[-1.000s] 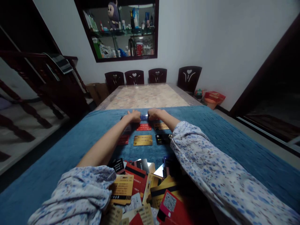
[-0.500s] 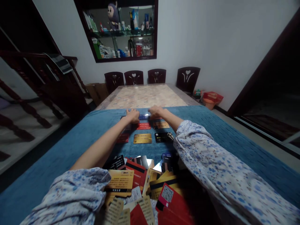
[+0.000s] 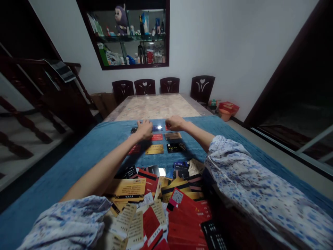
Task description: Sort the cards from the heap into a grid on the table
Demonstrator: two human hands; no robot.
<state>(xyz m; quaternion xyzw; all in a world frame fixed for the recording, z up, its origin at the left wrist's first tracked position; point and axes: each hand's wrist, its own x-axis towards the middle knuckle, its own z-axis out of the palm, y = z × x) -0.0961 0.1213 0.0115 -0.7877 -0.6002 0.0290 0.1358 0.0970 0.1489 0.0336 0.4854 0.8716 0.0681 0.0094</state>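
Note:
My left hand reaches to the far row of cards with its fingers apart, resting between a dark card and a shiny blue card. To the right, my right hand has curled fingers at a red card, mostly hidden beneath it. Nearer rows hold a red card, a tan card, a dark red card, a gold card and a black VIP card. Part of the middle row is behind my left wrist.
A heap of overlapping cards lies close to me between my forearms. The blue cloth covers the near part of the marble-topped table. Several dark chairs stand along the far side, below a recessed glass shelf.
My right hand has shifted slightly and shows more of the blue card and a red edge on its left side. The left hand stays at the far row. The view has turned a little right.

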